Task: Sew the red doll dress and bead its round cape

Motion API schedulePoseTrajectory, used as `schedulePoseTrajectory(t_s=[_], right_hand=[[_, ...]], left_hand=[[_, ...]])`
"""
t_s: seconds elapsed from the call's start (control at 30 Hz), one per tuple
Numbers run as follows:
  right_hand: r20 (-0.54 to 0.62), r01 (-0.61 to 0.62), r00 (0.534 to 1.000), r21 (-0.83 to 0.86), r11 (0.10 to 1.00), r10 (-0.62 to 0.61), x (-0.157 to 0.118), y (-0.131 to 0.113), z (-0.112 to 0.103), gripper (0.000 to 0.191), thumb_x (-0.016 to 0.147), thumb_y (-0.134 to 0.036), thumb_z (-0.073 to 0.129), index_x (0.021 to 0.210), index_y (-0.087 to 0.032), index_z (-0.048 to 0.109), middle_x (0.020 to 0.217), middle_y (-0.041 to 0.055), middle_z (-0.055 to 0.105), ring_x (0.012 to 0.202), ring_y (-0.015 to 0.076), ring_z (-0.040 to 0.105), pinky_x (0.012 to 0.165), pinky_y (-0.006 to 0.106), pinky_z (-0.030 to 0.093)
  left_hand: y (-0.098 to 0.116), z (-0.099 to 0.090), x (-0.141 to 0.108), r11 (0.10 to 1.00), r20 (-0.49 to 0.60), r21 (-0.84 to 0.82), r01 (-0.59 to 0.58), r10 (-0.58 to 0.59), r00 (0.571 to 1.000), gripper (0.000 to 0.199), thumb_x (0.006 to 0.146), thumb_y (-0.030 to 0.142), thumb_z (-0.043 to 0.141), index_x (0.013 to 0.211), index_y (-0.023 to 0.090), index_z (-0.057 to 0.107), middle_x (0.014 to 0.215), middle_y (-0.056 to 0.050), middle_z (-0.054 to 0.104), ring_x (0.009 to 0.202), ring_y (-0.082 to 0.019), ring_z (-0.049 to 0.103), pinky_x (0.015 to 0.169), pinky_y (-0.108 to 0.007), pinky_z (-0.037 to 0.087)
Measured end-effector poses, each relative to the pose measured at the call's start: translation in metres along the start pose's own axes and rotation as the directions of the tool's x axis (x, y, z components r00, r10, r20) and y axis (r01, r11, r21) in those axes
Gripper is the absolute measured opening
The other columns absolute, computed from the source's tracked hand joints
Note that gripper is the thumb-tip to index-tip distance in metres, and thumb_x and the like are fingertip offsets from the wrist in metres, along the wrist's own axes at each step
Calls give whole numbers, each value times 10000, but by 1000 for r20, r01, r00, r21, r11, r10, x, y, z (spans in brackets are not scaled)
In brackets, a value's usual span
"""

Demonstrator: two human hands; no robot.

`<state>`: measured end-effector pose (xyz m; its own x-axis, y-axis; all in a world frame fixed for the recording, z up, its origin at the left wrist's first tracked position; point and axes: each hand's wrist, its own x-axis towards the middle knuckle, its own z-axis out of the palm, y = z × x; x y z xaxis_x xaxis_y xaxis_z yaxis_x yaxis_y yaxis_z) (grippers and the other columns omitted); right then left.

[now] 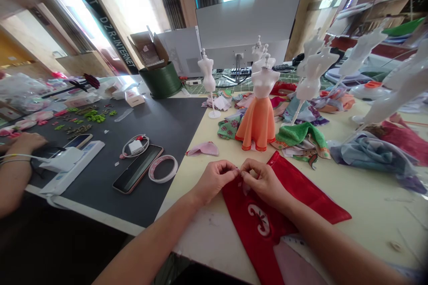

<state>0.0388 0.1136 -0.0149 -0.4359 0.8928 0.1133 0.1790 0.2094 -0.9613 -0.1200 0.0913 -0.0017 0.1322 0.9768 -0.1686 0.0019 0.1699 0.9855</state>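
Observation:
A red cloth (309, 189) with a white curled motif lies across the cream table under my hands. At its upper edge, my left hand (214, 180) pinches the fabric between thumb and fingers. My right hand (262, 182) pinches the same edge just beside it, the fingertips of both hands nearly touching. Whatever small thing may be between the fingertips is too small to tell. Behind my hands stands a small white mannequin (264, 81) wearing an orange skirt (257, 122). A small pink cloth piece (203, 148) lies left of it.
Several mannequins stand at the right, one (207, 75) further left. Coloured cloths (301, 138) lie around them. On the dark mat (180, 120) are a phone (138, 169), a tape roll (163, 169) and a power strip (73, 169). Another person's hand (30, 142) rests at the far left.

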Motion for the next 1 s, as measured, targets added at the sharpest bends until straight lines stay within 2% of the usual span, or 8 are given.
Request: schedulePoseTrajectory(t_s=[0.2,0.33,0.5,0.63,0.7,0.83,0.93,1.0], right_hand=[[25,-17,1000,92,996,15,1,3,-2,104,776,-200,495,677,-187,523,573,-28,570,492,118,551,464,216,435],[-46,67,996,-111,992,-72,1,4,-2,118,766,-166,499,654,-193,526,562,-18,568,534,128,539,489,221,407],[-84,241,951,-408,881,-299,1,4,0,156,733,-115,505,605,-198,476,616,2,561,621,151,514,618,273,404],[-55,343,902,-511,788,-428,2,6,0,160,742,-105,492,616,-198,460,640,15,538,651,163,494,643,289,390],[-41,362,893,-528,768,-449,2,5,0,161,744,-107,487,615,-199,457,632,18,527,645,164,484,633,291,386],[-67,274,941,-420,865,-331,1,1,1,155,735,-126,495,601,-199,468,624,12,548,637,159,503,616,285,408],[-35,86,995,-147,985,-92,0,0,0,135,766,-176,503,634,-201,500,587,-8,567,568,139,526,539,252,424],[32,-13,999,46,999,11,0,0,0,124,787,-216,507,664,-198,512,556,-24,561,501,125,524,492,240,428]], left_hand=[[1,-1,0,999,0,36,-21,21,1000,195,736,314,649,730,122,616,690,-11,602,633,-98,523,601,-210,420],[-2,0,-1,968,-43,218,-124,137,990,146,744,282,626,751,136,618,718,-22,628,651,-121,552,603,-223,432],[-3,2,-1,809,-62,519,-274,355,933,63,744,203,597,721,163,640,743,-30,651,702,-145,572,664,-247,433],[-4,2,-2,738,-61,605,-299,418,907,57,730,183,600,697,177,645,718,-32,642,704,-159,560,685,-269,422],[-5,2,-1,752,-68,590,-293,408,910,57,718,174,597,686,178,643,722,-31,640,712,-160,560,690,-268,422],[-6,1,1,915,-57,364,-173,208,976,57,719,198,587,719,155,625,703,-18,628,657,-136,553,609,-235,419],[-5,0,1,987,-19,150,-66,70,997,93,728,236,599,708,145,597,662,9,594,614,-104,520,587,-216,406],[-3,0,1,999,0,35,-25,25,1000,113,727,246,610,695,142,583,653,21,575,607,-87,504,590,-204,400]])
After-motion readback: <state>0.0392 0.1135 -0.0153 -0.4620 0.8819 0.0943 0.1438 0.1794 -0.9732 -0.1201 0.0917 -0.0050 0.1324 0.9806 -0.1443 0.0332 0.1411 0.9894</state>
